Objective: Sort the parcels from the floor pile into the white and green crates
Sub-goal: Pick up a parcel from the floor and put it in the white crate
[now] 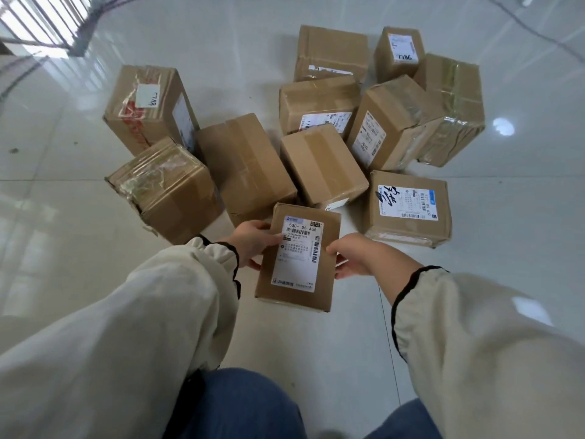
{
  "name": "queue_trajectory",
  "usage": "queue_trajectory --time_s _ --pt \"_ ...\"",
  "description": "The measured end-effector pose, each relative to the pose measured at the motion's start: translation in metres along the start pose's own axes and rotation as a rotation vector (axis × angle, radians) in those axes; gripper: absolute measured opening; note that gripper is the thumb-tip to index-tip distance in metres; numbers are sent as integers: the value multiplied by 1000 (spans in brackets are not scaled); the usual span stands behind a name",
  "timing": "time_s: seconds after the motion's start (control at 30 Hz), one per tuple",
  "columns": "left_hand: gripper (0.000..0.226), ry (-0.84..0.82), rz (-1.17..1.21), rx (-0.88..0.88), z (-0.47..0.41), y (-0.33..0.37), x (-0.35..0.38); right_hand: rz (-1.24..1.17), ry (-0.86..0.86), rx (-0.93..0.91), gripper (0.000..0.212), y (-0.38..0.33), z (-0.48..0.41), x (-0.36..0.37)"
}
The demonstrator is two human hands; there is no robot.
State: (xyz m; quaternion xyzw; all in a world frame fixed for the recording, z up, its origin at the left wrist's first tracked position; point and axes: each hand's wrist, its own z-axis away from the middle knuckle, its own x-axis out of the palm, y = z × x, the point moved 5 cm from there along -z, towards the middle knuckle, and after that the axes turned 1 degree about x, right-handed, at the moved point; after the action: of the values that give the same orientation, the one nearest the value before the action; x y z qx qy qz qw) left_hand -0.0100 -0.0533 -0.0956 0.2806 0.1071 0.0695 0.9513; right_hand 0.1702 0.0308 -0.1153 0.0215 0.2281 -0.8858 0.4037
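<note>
The near parcel [299, 258] is in front of the pile of parcels [247, 166]. The left hand [253, 242] holds its left edge and the right hand [351, 255] holds its right edge. The pile lies close together on the floor [522, 217]. A side parcel [408, 207] lies just behind and to the right. A railing [41, 20] stands far back on the left.

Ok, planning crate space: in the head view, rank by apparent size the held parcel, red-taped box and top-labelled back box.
Largest, tied: red-taped box, held parcel; parcel nearer, so unranked.
Smallest: top-labelled back box, also farthest.
</note>
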Motion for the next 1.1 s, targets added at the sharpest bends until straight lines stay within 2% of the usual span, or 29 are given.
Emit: queue_trajectory --time_s 0.2,0.33,0.43,0.53,0.7,0.83,1.0,1.1 --pt "59 -36 35 -4 -8 -4 -3 -48 -36 -2 25 -1 -2 0" --pt "60 -54 26 -16 -12 -8 -5 56 2 -5 31 -2 -3 2" --pt "61 -81 -3 -55 -13 -11 -3 61 -13 1 16 -4 3 7" --pt "61 -82 -16 -65 -11 -12 -3 13 -11 1 13 -4 7 10" --pt "50 -83 -12 -69 21 5 -5 92 24 -1 25 -15 38 5" --pt "32 -35 35 -27 70 52 -12 76 49 -35 18 -55 104 -23" --pt "17 4 -8 51 158 146 -14 -9 104 -70 12 -102 208 -75" --pt "17 -9 16 66 229 205 -17 -105 141 -71 31 -127 285 -107"
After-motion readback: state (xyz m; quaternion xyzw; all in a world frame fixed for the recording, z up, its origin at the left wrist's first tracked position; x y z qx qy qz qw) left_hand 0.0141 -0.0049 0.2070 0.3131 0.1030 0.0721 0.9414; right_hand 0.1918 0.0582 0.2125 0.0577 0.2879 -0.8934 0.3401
